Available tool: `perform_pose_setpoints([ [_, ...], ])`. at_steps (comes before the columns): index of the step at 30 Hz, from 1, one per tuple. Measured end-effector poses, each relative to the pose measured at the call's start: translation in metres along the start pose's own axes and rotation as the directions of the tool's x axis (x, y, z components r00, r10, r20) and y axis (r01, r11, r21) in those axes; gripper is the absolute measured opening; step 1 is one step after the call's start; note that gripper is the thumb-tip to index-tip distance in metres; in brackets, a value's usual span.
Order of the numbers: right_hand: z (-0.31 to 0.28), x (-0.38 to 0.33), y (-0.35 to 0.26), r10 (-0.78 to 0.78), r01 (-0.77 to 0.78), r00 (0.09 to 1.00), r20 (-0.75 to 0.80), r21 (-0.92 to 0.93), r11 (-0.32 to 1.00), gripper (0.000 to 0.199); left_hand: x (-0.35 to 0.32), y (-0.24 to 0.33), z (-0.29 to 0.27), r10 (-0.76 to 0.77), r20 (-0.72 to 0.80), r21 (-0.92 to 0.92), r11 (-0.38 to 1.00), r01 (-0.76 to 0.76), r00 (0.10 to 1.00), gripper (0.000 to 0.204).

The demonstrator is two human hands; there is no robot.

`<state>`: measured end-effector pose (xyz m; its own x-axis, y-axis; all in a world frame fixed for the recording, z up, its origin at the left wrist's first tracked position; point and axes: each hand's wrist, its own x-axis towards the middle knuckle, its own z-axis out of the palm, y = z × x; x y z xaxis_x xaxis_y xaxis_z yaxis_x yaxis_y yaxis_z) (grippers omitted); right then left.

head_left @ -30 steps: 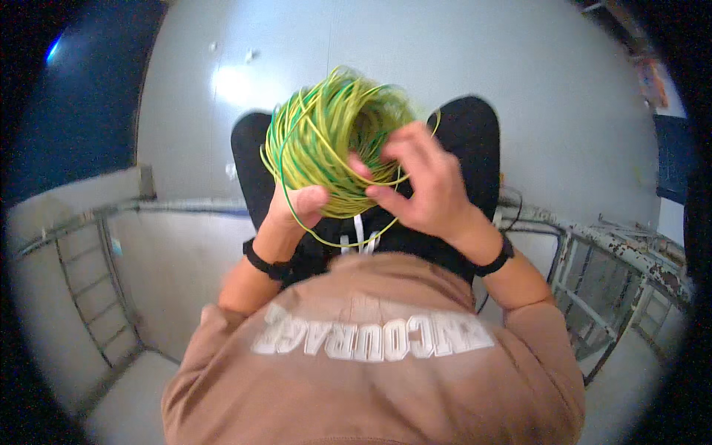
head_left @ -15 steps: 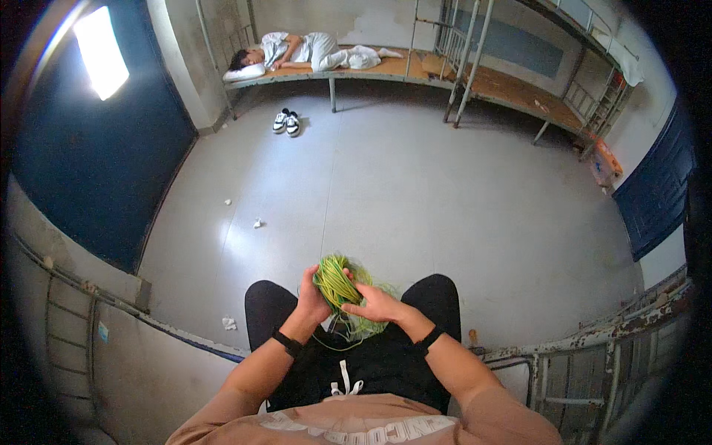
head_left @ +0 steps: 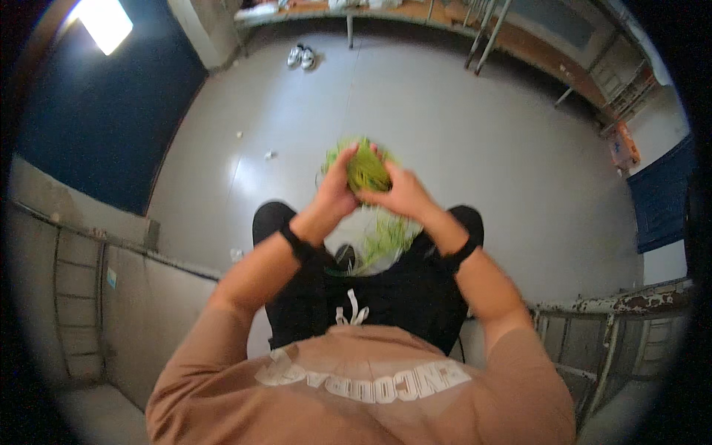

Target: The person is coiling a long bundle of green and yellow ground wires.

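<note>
Both my hands are clamped on the coil point(head_left: 369, 172). My left hand point(head_left: 339, 190) bears on its left side, fingers reaching up along it; my right hand point(head_left: 408, 194) grips the right side, thumb laid across the near edge. The coil is held in front of my body, beyond my knees and above the grey floor point(head_left: 460, 133).

Appearance: yellow-green, thin wire in many turns, forming a rounded bundle. The turns lie close together between my hands. At the far and left sides they are looser, and fine loops bulge past my left hand. Blur softens the separate turns.

Loose strands point(head_left: 389, 236) of similar colour sit nearer to me, in an open tangle between my knees. A pale patch borders them; I cannot tell whether it is clear film or floor.

Containers: an orange package point(head_left: 624, 144) rests by the right wall, near the blue door point(head_left: 662, 196). Its contents cannot be made out.
</note>
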<state>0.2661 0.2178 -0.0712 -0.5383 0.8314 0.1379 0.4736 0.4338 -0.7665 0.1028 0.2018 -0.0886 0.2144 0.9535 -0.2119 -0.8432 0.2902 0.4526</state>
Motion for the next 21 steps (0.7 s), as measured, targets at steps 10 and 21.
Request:
perform_pose_setpoints([
  [10, -0.058, 0.135, 0.062, -0.102, 0.123, 0.985, 0.141, -0.151, 0.981, 0.044, 0.143, 0.055, 0.003, 0.085, 0.111, 0.111, 0.989, -0.097, 0.990, 0.023],
  [21, -0.040, 0.292, 0.132, -0.020, 0.067, 0.981, 0.193, -0.242, 0.968, 0.044, 0.302, 0.144, -0.088, 0.020, 0.288, 0.445, 0.883, -0.152, 0.957, 0.030],
])
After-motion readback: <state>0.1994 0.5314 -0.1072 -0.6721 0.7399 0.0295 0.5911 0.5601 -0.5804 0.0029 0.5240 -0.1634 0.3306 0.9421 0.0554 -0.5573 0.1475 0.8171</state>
